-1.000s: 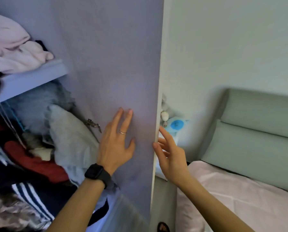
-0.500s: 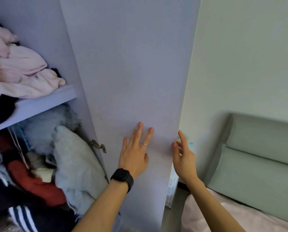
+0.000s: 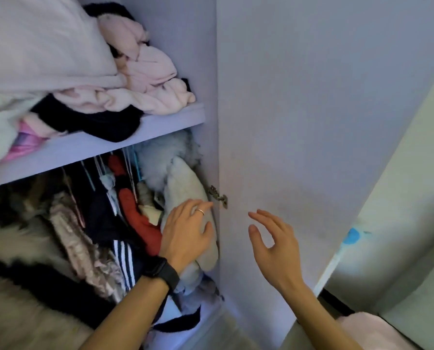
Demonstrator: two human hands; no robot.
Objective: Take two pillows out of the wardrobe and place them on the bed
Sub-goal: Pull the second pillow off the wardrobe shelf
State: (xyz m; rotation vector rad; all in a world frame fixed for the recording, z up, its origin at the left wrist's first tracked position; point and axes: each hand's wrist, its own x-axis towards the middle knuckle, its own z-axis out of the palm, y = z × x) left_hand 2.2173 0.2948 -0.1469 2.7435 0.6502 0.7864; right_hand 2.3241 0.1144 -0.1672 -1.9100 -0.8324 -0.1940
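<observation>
One pale pillow stands on end in the wardrobe's lower compartment, pressed against the right wall just beside the hinge; the left hand lies flat on its face, fingers released and spread over the fabric, not curled round it; a ring sits on one finger and a black watch on the wrist. Behind and above the pillow is a fluffy grey bundle; to its left the compartment is packed with a red garment, a dark garment with white stripes and other clothes on hangers, blurred toward the left edge. The shelf above carries crumpled pink clothes, a black garment and a large pale bundle; whether that bundle is a pillow I cannot tell. The right hand hangs in front of the open door, fingers loose and parted, grasping nothing; whether it touches the door I cannot tell. Past the door's edge a blue object shows against the wall; a corner of the bed, covered in pink, sits at the lower right, well apart from the pillow.
</observation>
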